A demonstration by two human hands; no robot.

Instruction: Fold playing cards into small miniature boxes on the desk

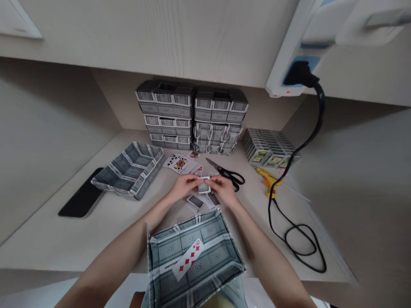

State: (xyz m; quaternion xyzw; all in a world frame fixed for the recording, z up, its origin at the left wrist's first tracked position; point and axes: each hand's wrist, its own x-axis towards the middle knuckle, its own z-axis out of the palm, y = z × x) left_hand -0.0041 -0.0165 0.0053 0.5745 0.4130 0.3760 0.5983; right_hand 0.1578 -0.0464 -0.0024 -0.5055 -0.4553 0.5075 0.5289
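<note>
Pinching hands, head view: the left hand [185, 186] and right hand [224, 191] each nipped one side of a small card piece [203, 187] between thumb and fingers, a grip that seemed meant to keep it level and steady.
Card piece: it was above the middle of the counter [250, 226], patterned back up; whether it was folded could not be told.
Loose cards: a face-up spread [180, 163] lay just beyond the fingers, likely put there for easy reach.
Near box: a card-covered box [160, 252] sat tilted between the forearms at the counter's near edge, perhaps to be close by; its support was hidden. A red diamond card [189, 259] lay inside it.
Left side: an open card-covered tray [147, 182] partly overlapped a black phone [80, 199], apparently set aside.
Back: card-covered containers [170, 112] stood stacked in two columns, presumably to save room, with small packs [271, 149] beside them.
Tools: scissors [228, 173] lay near the right hand; a yellow glue gun [269, 179] rested farther right, its black cord [316, 256] loosely looped, probably for slack.
</note>
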